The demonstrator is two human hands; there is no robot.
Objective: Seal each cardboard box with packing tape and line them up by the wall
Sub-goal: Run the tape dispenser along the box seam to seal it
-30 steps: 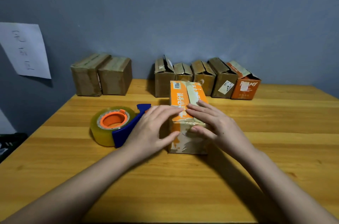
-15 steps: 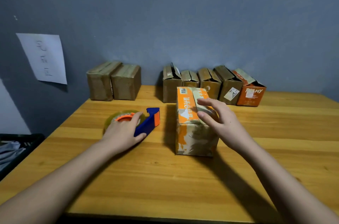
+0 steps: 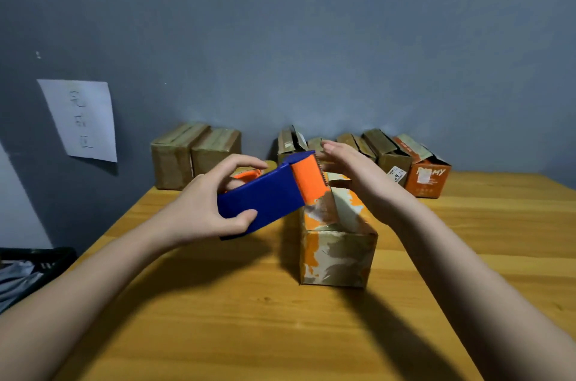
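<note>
An orange and white cardboard box (image 3: 338, 251) stands on the wooden table (image 3: 280, 334) in front of me. My left hand (image 3: 199, 212) grips a blue tape dispenser (image 3: 268, 196) lifted off the table, its orange toothed end beside the box's near top edge. My right hand (image 3: 358, 181) hovers over the box top with fingers spread, close to the dispenser's end and holding nothing. Most of the tape roll is hidden behind my left hand.
Two taped brown boxes (image 3: 194, 154) stand by the grey wall at the back left. A row of several boxes, ending in an orange box (image 3: 428, 176), lines the wall at the back right. A paper sheet (image 3: 81, 118) hangs on the wall.
My left hand left the box, took the tape dispenser and raised it to the box's top edge. My right hand lifted off the box top and now hovers near the dispenser's end.
</note>
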